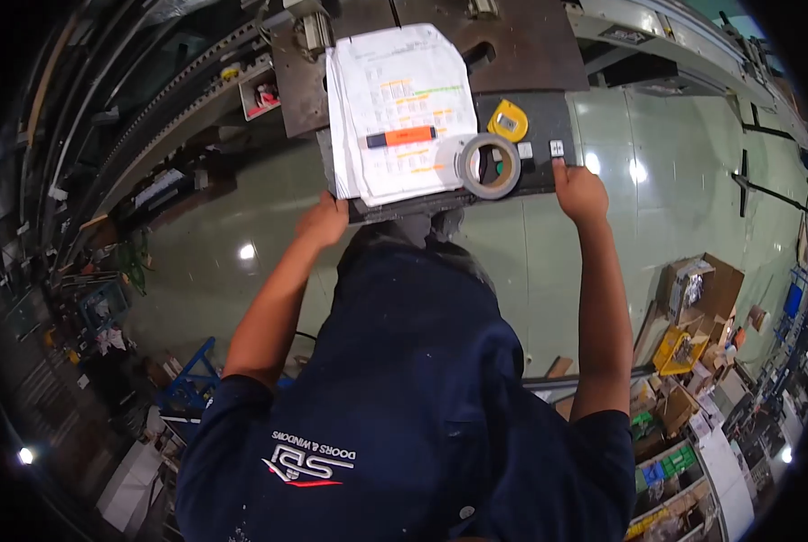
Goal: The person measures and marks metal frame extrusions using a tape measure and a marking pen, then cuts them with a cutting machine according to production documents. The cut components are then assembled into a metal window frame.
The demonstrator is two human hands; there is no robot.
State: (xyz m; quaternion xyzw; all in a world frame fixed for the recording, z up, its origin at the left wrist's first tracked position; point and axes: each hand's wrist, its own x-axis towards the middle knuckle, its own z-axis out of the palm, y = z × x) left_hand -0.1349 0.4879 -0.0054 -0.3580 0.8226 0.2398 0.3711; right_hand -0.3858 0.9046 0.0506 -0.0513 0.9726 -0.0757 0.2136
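Note:
A dark control panel (541, 176) juts toward me from a brown metal machine top. My left hand (323, 219) is closed at its near left corner, fingers partly hidden. At the near right corner my right hand (581, 192) is curled, one digit touching a white square button (556, 148) with dark marks. Between my hands lies a stack of printed papers (395, 185) with highlighted lines. An orange highlighter (408, 135) rests across it. A roll of grey tape (511, 184) leans over the papers' right edge, and a yellow tape measure (508, 120) sits behind the roll.
A long metal rail (675, 45) runs off to the right. At the left, a small red-edged bin (261, 95) sits beside the machine. Cardboard boxes (725, 287) and a yellow crate (678, 350) stand on the right floor. A blue metal frame (190, 379) is at the lower left.

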